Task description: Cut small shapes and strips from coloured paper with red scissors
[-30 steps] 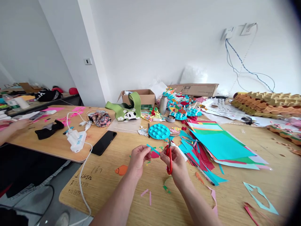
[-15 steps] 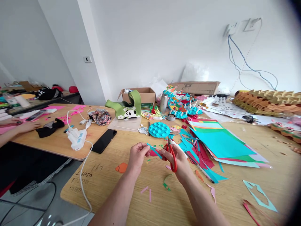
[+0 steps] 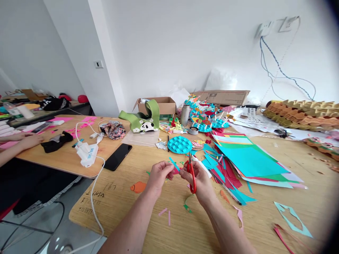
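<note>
My right hand (image 3: 200, 178) is wrapped around red-handled scissors (image 3: 192, 178), blades pointing away from me. Its thumb and finger also pinch the lower end of a narrow blue paper strip (image 3: 174, 163). Close beside the strip, my left hand (image 3: 159, 176) has its thumb and fingertips pressed together; whether anything is between them is hidden. An orange paper fish (image 3: 138, 187) lies left of my left wrist. Beyond my hands sits a round blue woven paper piece (image 3: 180, 144). Pink paper strips (image 3: 169, 218) and a green scrap (image 3: 187, 208) lie between my forearms.
Coloured paper sheets (image 3: 254, 158) and blue and red scraps (image 3: 227, 176) lie to the right. A black phone (image 3: 118, 157) and a white power strip (image 3: 87, 155) are left. A green panda bag (image 3: 145, 121) and a metal bottle (image 3: 185, 114) stand behind. Another person's hands (image 3: 28, 139) work far left.
The blue strip has shifted slightly right and tilts up more, its upper end now clear of my left fingertips. My left hand has moved a little right, towards my right hand.
</note>
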Tool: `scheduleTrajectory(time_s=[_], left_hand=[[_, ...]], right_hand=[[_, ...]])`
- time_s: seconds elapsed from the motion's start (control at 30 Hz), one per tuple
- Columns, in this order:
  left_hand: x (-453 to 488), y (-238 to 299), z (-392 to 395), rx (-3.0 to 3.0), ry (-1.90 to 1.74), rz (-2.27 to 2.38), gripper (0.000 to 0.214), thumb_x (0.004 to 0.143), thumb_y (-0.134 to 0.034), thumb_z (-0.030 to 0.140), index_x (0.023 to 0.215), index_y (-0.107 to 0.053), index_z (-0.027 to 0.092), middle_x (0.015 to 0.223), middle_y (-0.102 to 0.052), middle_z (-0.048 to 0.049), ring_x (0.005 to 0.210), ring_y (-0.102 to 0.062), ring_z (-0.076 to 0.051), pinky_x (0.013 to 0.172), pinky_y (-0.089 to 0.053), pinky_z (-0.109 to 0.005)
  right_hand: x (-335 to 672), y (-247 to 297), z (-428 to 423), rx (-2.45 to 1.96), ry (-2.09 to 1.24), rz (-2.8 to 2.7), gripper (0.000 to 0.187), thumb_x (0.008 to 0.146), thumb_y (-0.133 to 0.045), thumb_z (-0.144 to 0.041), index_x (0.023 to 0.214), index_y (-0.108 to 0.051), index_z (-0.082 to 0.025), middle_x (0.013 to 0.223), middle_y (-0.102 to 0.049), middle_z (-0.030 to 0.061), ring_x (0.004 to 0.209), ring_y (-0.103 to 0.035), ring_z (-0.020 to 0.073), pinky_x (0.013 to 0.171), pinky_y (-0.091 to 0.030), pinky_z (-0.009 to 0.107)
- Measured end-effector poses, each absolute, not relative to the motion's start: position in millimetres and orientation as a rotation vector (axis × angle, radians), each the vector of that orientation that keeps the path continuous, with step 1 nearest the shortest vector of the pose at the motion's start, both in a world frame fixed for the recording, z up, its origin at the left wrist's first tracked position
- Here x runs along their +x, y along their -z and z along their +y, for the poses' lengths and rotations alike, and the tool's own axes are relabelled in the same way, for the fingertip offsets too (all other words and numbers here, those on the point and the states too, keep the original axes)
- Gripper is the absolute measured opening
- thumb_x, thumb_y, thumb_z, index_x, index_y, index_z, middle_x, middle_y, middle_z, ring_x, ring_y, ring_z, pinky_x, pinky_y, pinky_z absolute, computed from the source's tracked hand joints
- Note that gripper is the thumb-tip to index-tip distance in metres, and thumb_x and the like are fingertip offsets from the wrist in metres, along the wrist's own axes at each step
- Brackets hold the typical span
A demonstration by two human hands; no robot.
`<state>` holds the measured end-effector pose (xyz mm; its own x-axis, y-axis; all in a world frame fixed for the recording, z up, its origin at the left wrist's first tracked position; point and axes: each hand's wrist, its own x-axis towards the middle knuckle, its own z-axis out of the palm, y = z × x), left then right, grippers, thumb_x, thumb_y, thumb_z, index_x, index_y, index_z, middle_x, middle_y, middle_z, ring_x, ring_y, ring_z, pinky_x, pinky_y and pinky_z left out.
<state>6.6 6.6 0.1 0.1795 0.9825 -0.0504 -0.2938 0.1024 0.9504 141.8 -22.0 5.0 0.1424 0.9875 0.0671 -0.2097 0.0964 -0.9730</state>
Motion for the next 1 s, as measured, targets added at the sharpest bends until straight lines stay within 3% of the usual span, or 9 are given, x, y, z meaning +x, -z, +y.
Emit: scheduleTrajectory(time_s=[0.47, 1.0], left_hand=[[5, 1, 11, 0.942, -1.286, 0.961, 0.015, 0.063, -0.066, 0.026, 0.058, -0.057, 0.014, 0.051, -0.054, 0.0013, 0.048, -0.047, -0.009, 0.05, -0.038, -0.022], [7, 3, 8, 0.951, -1.168, 0.904, 0.017, 0.065, -0.066, 0.028, 0.062, -0.061, 0.012, 0.056, -0.058, -0.0014, 0.048, -0.048, -0.009, 0.049, -0.036, -0.023]], right_hand=[[138, 4, -20, -1.035, -1.172, -1.062, 0.043, 0.052, -0.082, -0.037, 0.071, -0.047, -0.022, 0.064, -0.059, -0.0021, 0.061, -0.055, 0.0156, 0.057, -0.044, 0.028], [140, 11, -18, -1.019, -1.108, -1.047, 0.04, 0.055, -0.082, -0.029, 0.074, -0.048, -0.021, 0.066, -0.056, -0.0036, 0.063, -0.052, 0.0135, 0.06, -0.042, 0.026]])
